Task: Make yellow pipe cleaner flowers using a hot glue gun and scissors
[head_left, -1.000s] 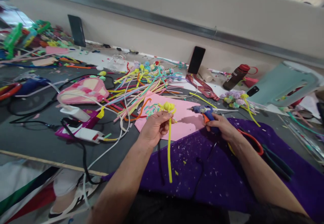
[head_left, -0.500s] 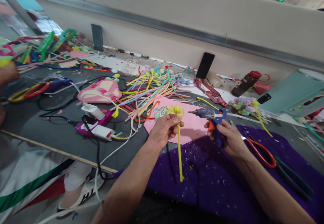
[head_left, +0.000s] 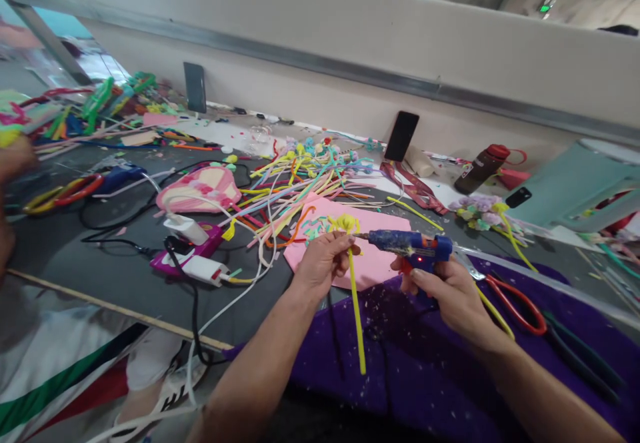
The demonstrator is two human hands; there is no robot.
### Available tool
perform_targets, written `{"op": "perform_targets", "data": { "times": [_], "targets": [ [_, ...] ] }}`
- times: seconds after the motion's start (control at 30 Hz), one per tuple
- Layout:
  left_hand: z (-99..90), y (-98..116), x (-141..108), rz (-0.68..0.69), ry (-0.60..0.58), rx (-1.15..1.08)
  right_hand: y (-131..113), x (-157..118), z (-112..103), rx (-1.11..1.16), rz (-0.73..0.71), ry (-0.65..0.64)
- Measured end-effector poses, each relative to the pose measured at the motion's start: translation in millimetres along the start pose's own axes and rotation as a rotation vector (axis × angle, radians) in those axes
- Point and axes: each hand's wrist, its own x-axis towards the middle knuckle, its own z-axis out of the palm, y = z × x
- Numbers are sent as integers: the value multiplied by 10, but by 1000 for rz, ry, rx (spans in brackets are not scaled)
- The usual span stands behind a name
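My left hand [head_left: 323,263] pinches a yellow pipe-cleaner flower [head_left: 345,221] just below its looped head, and its straight stem [head_left: 357,316] hangs down over the purple cloth. Wrapped round the handle of a blue hot glue gun [head_left: 410,244] is my right hand [head_left: 445,289]. The gun lies level, its nozzle touching or very close to the flower beside my left fingertips; which of the two I cannot tell. A clear glue stick [head_left: 500,263] juts from the gun's rear. Beneath the hands lies a pink sheet [head_left: 383,266] with short teal and yellow scraps [head_left: 317,228] on it.
Purple cloth [head_left: 320,343] covers the near edge, with red-handled scissors [head_left: 517,303] and dark-handled pliers [head_left: 583,356] at right. Bundled pipe cleaners [head_left: 295,196] spread behind. A purple power strip [head_left: 167,263] with cords stands left. A dark bottle [head_left: 481,169] is at back right. Another person's hand [head_left: 15,163] shows far left.
The glue gun has moved left and turned level, bringing its nozzle to the flower by my left fingers. My left hand keeps its pinch on the flower. The view has shifted slightly.
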Motion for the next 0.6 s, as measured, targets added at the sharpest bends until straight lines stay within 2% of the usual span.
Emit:
{"op": "perform_targets", "data": {
  "times": [0.13, 0.3, 0.43, 0.6],
  "targets": [
    [-4, 7, 3, 0, 29, -18, -101, 33, 94, -99, -98, 55],
    [-18, 12, 14, 12, 42, -83, -189, 75, 241, -180, -203, 49],
    [-23, 16, 7, 8, 24, -90, -159, 89, 256, -340, -266, 65],
    [-17, 16, -5, 20, 17, -86, -64, 73, 245, -433, -306, 87]
  ]
}}
